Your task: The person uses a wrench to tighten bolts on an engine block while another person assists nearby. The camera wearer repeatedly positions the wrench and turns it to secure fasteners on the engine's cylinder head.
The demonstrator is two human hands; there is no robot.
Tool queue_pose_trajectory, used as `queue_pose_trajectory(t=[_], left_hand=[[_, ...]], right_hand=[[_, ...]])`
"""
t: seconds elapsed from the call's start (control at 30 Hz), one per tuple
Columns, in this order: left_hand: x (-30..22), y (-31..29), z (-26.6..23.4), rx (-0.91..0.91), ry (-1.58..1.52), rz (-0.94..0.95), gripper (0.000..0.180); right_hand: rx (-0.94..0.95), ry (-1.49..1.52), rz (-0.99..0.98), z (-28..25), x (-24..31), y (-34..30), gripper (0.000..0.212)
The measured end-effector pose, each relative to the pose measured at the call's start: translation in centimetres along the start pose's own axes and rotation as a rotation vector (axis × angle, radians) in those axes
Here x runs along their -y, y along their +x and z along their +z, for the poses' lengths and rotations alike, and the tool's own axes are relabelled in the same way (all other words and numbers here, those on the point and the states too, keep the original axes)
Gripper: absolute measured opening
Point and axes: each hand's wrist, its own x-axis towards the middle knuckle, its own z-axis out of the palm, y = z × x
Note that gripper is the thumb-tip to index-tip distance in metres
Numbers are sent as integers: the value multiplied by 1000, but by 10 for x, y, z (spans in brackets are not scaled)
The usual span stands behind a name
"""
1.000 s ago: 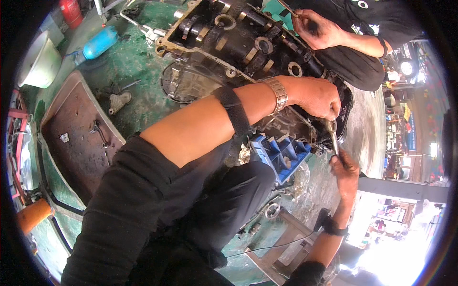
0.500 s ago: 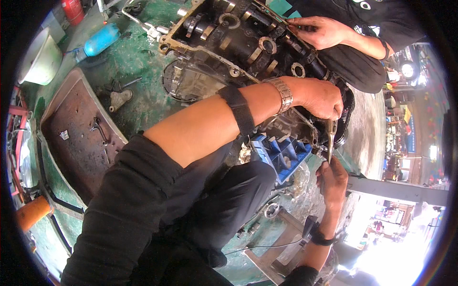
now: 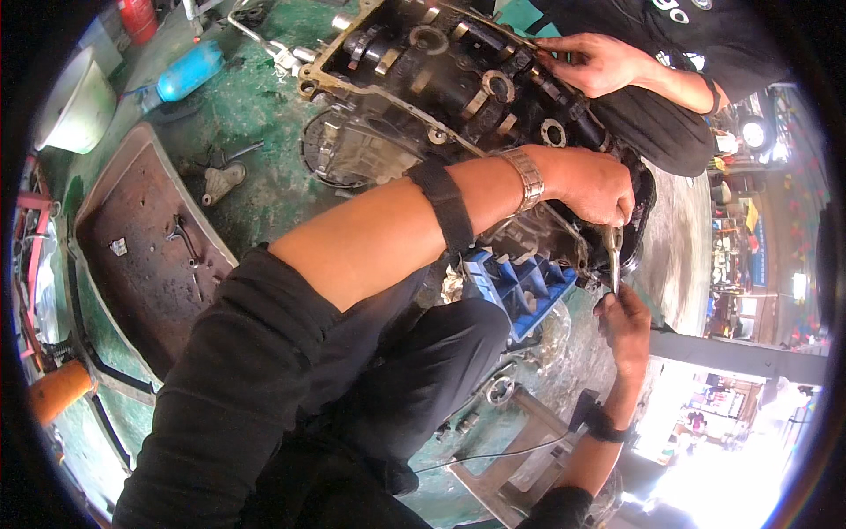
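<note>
Holding a silver hand tool (image 3: 614,260) between two hands, at the right-hand end of an open, dark engine block (image 3: 445,75). Closing the left hand (image 3: 592,187) over the upper end of the tool, with fingers folded down and knuckles up, beside a dark rounded opening. Cannot tell the exact hold under those fingers. Pinching the lower end between the thumb and curled fingers of the right hand (image 3: 627,324), with the shaft nearly upright in view. Wearing a metal watch (image 3: 530,176) on the left wrist and a black strap (image 3: 443,207) farther up the forearm. Facing a co-worker's hand (image 3: 604,66) at the far edge of the block. Reaching past a blue divided tray (image 3: 539,315), just beside the block. Having, well off to the left, a brown tray (image 3: 141,291) with small metal tools in it, and beyond, a blue bottle (image 3: 189,70) and a pale bucket (image 3: 77,106) on the green floor (image 3: 264,189).
</note>
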Motion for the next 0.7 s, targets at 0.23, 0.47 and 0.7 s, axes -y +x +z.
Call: queue_pose_trajectory(t=[0.23, 0.47, 0.7], left_hand=[[-2, 3, -3, 106, 17, -37, 36], [-5, -1, -5, 106, -38, -103, 35], [-1, -3, -3, 34, -33, 45, 29]], right_hand=[[20, 220, 78, 34, 6, -21, 21], [-55, 391, 93, 60, 19, -34, 38], [-123, 811, 83, 92, 32, -49, 35]])
